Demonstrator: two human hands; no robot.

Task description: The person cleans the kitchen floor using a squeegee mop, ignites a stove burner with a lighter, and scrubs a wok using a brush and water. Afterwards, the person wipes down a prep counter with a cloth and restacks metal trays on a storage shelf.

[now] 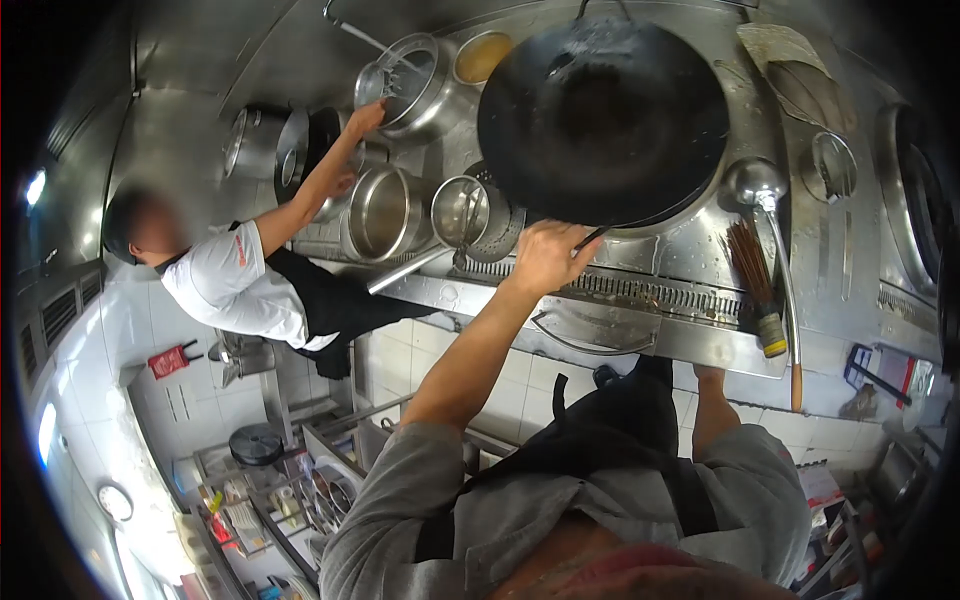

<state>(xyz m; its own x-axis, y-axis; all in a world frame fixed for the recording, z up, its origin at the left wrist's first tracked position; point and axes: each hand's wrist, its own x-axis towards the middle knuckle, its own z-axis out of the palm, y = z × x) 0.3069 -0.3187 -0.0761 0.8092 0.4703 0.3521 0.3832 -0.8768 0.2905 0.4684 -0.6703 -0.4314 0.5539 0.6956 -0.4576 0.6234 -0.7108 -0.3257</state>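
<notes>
A large black wok (600,120) sits on the steel stove, its inside dark and wet-looking. My left hand (550,257) is closed round the wok's near handle at the stove's front edge. To the left of that hand are a round metal strainer (461,211) and a perforated ladle. My right forearm hangs down by the stove's front edge at the right; the hand itself is hidden below the edge. Near that arm lie a bamboo brush (752,270) and a long-handled steel ladle (755,183).
A co-worker (240,270) at the left reaches toward a steel pot (410,85). An open pot (383,213) and a container of yellow liquid (483,57) stand on the stove. Another wok (915,200) is at the far right. Shelves are behind, lower left.
</notes>
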